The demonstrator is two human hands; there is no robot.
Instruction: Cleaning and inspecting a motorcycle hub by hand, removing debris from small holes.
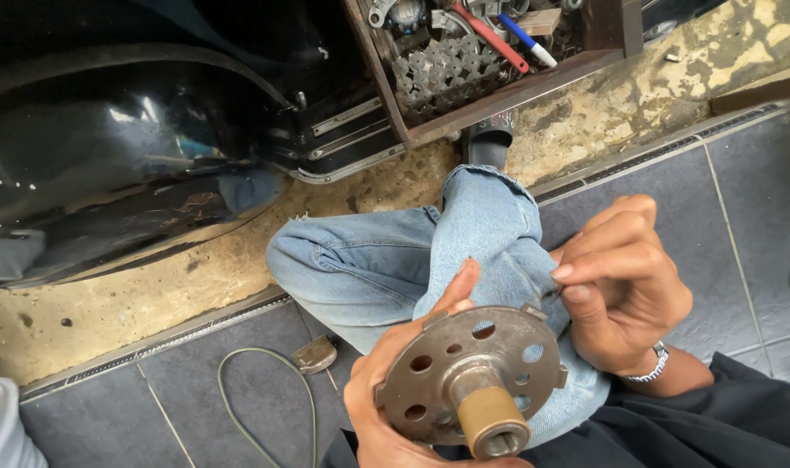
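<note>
My left hand (395, 390) grips a round, rusty metal disc (499, 347) with several holes and a brass-coloured hub (492, 420) sticking up toward me. The thumb lies along the disc's top edge. My right hand (620, 286), with a metal watch on its wrist, hovers just right of the disc. Its thumb and forefinger pinch together at the disc's upper right rim, on something too small to make out. Both hands are over my bent knee in blue jeans (412, 260).
A wooden tool tray (499, 87) with sprockets, a red-handled tool and pens stands at the top. A glossy black vehicle body (126, 139) fills the upper left. A thin cable loop with a metal tag (313, 354) lies on the grey tiles.
</note>
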